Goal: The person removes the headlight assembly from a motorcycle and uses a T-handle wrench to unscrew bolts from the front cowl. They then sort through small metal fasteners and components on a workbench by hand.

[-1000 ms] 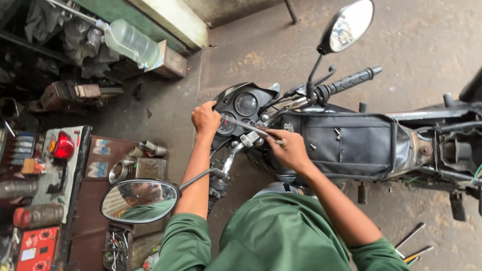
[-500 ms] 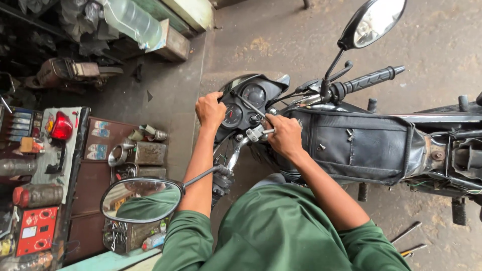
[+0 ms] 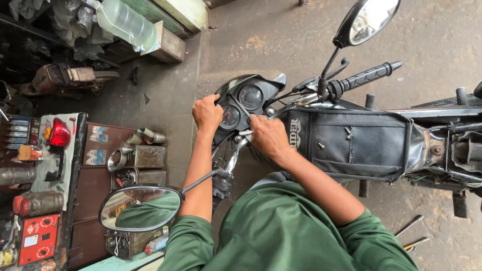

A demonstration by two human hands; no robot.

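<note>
Black motorcycle instrument cluster (image 3: 246, 100), left hand (image 3: 207, 113) clamped on its nine o'clock edge, right hand (image 3: 268, 136) at five o'clock, fingers curled on the handlebar clamp (image 3: 244, 134), tank bag (image 3: 351, 143) at three o'clock.

Green short-sleeved shirt; bare forearms

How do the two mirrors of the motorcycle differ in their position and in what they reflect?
The near mirror sits low in the picture, beside the person's left arm, and reflects the green shirt. The far mirror sits at the top, past the handlebar grip, and shows a pale, unclear reflection. Both are dark-rimmed ovals on thin black stems.
</note>
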